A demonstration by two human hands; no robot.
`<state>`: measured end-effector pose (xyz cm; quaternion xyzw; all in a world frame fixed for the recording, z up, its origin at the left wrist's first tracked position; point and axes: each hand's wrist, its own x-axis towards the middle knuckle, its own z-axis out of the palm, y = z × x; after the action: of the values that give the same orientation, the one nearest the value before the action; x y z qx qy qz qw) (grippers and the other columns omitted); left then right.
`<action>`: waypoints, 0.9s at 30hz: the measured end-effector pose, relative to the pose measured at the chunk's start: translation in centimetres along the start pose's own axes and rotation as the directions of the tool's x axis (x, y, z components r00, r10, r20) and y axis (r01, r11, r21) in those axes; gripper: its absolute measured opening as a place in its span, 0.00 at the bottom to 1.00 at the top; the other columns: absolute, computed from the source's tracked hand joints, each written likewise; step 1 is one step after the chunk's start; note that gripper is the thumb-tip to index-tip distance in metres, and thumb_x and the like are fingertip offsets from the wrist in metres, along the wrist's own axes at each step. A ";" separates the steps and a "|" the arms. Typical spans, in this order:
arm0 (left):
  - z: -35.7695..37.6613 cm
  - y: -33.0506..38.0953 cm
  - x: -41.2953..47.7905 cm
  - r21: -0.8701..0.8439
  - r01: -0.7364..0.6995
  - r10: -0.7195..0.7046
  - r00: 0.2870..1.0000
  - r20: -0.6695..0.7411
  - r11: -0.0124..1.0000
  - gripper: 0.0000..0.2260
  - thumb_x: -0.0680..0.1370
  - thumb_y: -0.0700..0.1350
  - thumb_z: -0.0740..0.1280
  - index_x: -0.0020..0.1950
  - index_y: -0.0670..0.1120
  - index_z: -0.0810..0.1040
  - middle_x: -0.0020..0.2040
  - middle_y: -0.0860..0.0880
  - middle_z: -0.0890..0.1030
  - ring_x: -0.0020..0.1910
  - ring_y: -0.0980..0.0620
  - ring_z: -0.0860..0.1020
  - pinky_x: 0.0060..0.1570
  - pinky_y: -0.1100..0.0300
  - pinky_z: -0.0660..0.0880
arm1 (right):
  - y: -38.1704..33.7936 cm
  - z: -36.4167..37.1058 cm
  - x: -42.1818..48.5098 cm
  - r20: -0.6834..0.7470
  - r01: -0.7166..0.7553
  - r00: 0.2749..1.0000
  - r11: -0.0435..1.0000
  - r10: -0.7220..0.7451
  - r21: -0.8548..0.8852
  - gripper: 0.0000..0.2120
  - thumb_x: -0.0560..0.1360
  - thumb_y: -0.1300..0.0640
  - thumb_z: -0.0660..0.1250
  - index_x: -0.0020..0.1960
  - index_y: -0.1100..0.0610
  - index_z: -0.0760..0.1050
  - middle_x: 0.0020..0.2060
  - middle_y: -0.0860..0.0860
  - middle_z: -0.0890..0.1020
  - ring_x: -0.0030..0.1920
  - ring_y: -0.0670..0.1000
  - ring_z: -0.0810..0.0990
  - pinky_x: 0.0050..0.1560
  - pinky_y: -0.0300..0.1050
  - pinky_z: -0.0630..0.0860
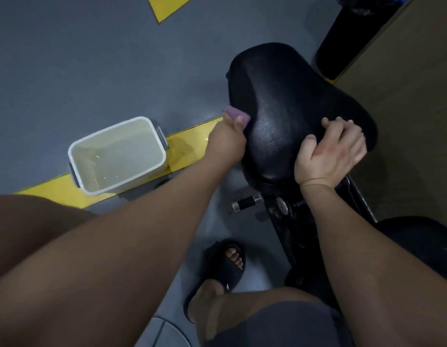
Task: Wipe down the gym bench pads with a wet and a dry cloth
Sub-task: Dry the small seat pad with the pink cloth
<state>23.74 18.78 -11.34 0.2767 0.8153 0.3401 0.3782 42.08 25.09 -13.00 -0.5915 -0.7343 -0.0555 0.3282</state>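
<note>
Pressing a purple cloth (236, 115) to the black seat pad's (287, 101) left flank with the left hand (227, 139), likely mid-wipe. Steadying with the right hand (330, 151), well apart, fingers curled on top; real grip unclear. Nearby on grey floor (92, 71): white water tub (109, 132), straddling a yellow stripe (189, 136).

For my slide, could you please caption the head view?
Left hand presses purple cloth against black padded seat; right hand rests atop.
</note>
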 end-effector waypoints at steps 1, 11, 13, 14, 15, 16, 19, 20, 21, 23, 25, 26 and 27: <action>0.1 -0.2 -1.4 -0.051 -0.005 0.005 1.000 -0.006 0.999 0.21 0.87 0.52 0.51 0.67 0.40 0.76 0.58 0.40 0.82 0.59 0.41 0.79 0.52 0.57 0.71 | 0.0 0.0 0.0 -0.001 -0.001 1.000 1.000 0.001 -0.002 0.15 0.71 0.54 0.64 0.54 0.62 0.75 0.59 0.60 0.77 0.65 0.62 0.74 0.69 0.66 0.65; 1.8 -4.3 -5.6 -0.488 0.124 -0.083 0.991 0.105 0.864 0.25 0.82 0.64 0.57 0.34 0.49 0.76 0.35 0.50 0.79 0.39 0.58 0.76 0.50 0.59 0.70 | -0.1 -0.1 0.1 -0.010 -0.011 1.000 1.000 0.010 -0.026 0.17 0.71 0.53 0.63 0.55 0.61 0.77 0.58 0.59 0.78 0.63 0.61 0.75 0.69 0.64 0.66; 2.9 -4.7 -7.6 -0.483 0.099 -0.072 0.995 0.074 0.870 0.23 0.85 0.57 0.55 0.47 0.43 0.82 0.42 0.45 0.83 0.47 0.64 0.79 0.51 0.64 0.70 | -0.3 -0.1 0.1 -0.023 -0.005 1.000 0.999 0.005 -0.033 0.17 0.71 0.53 0.64 0.55 0.62 0.77 0.57 0.59 0.78 0.62 0.61 0.76 0.68 0.64 0.67; 3.7 -4.6 -9.3 -0.488 0.078 -0.056 0.997 0.060 0.870 0.21 0.86 0.54 0.54 0.49 0.43 0.81 0.45 0.47 0.84 0.50 0.64 0.79 0.51 0.70 0.70 | -0.3 -0.1 0.1 -0.025 -0.004 1.000 0.999 0.003 -0.043 0.17 0.70 0.54 0.65 0.55 0.62 0.77 0.56 0.60 0.78 0.61 0.62 0.76 0.67 0.64 0.67; 4.3 -4.3 -11.0 -0.481 0.084 -0.067 0.996 0.051 0.873 0.19 0.87 0.52 0.54 0.45 0.46 0.78 0.43 0.51 0.82 0.45 0.67 0.77 0.46 0.75 0.69 | -0.4 -0.2 0.2 -0.021 -0.006 1.000 0.999 0.005 -0.052 0.18 0.70 0.53 0.65 0.56 0.63 0.77 0.56 0.60 0.78 0.61 0.63 0.76 0.67 0.64 0.68; 5.0 -4.0 -12.3 -0.465 0.094 -0.082 0.996 0.046 0.880 0.17 0.87 0.50 0.54 0.42 0.47 0.75 0.41 0.54 0.80 0.40 0.68 0.76 0.42 0.76 0.67 | -0.5 -0.2 0.2 -0.016 -0.010 1.000 0.998 0.009 -0.057 0.18 0.70 0.53 0.65 0.56 0.63 0.77 0.56 0.61 0.78 0.61 0.63 0.76 0.67 0.64 0.68; 6.1 -3.3 -13.4 -0.483 0.114 -0.109 0.993 0.039 0.868 0.16 0.87 0.47 0.54 0.40 0.48 0.71 0.44 0.55 0.80 0.42 0.65 0.77 0.43 0.72 0.68 | -0.6 -0.5 0.3 0.017 -0.034 0.999 0.999 0.034 -0.041 0.18 0.71 0.52 0.62 0.55 0.62 0.78 0.57 0.59 0.78 0.62 0.61 0.75 0.68 0.64 0.67; 6.0 -3.6 -12.9 -0.496 0.115 -0.108 0.993 0.044 0.861 0.16 0.87 0.46 0.54 0.40 0.48 0.71 0.43 0.54 0.80 0.41 0.63 0.77 0.43 0.71 0.69 | -0.5 -0.6 0.3 0.023 -0.035 0.999 0.999 0.036 -0.033 0.18 0.71 0.52 0.62 0.55 0.61 0.78 0.57 0.59 0.78 0.63 0.61 0.75 0.68 0.64 0.66; 5.7 -3.8 -12.5 -0.499 0.094 -0.077 0.996 0.055 0.861 0.17 0.87 0.44 0.54 0.39 0.47 0.71 0.42 0.53 0.79 0.40 0.62 0.76 0.43 0.70 0.69 | -0.5 -0.7 0.3 0.027 -0.035 0.999 0.999 0.036 -0.029 0.18 0.71 0.52 0.62 0.55 0.61 0.78 0.57 0.59 0.78 0.63 0.61 0.75 0.68 0.64 0.66; 5.1 -4.3 -12.0 -0.482 0.055 -0.027 0.998 0.065 0.875 0.17 0.86 0.41 0.54 0.38 0.45 0.71 0.41 0.51 0.79 0.38 0.64 0.75 0.43 0.72 0.68 | -0.6 -0.7 0.3 0.027 -0.030 0.999 0.999 0.031 -0.026 0.18 0.71 0.52 0.62 0.55 0.62 0.77 0.57 0.60 0.78 0.63 0.62 0.76 0.68 0.64 0.67; 5.1 -4.2 -12.1 -0.484 0.098 -0.074 0.995 0.068 0.869 0.16 0.86 0.41 0.54 0.40 0.44 0.72 0.42 0.52 0.79 0.38 0.67 0.76 0.42 0.75 0.67 | -0.7 -0.5 0.2 0.028 -0.025 0.999 0.999 0.026 -0.031 0.19 0.70 0.52 0.62 0.56 0.62 0.77 0.57 0.60 0.78 0.62 0.62 0.76 0.67 0.64 0.67; 5.3 -3.7 -12.3 -0.507 0.130 -0.117 0.992 0.058 0.852 0.16 0.86 0.41 0.54 0.40 0.45 0.72 0.42 0.53 0.79 0.38 0.67 0.76 0.41 0.76 0.67 | -0.7 -0.5 0.2 0.025 -0.025 0.999 0.999 0.026 -0.036 0.19 0.70 0.52 0.62 0.55 0.62 0.77 0.57 0.60 0.78 0.62 0.62 0.76 0.67 0.64 0.67; 5.6 -3.1 -12.8 -0.530 0.159 -0.161 0.986 0.043 0.833 0.16 0.86 0.42 0.55 0.40 0.45 0.72 0.42 0.54 0.79 0.38 0.66 0.76 0.40 0.76 0.67 | -0.7 -0.5 0.2 0.022 -0.027 0.999 0.999 0.028 -0.044 0.18 0.70 0.52 0.62 0.55 0.62 0.77 0.57 0.60 0.78 0.62 0.62 0.76 0.67 0.63 0.67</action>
<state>34.80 9.74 -10.90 0.0914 0.7101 0.5202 0.4656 41.62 24.80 -12.32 -0.6091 -0.7285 -0.0602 0.3077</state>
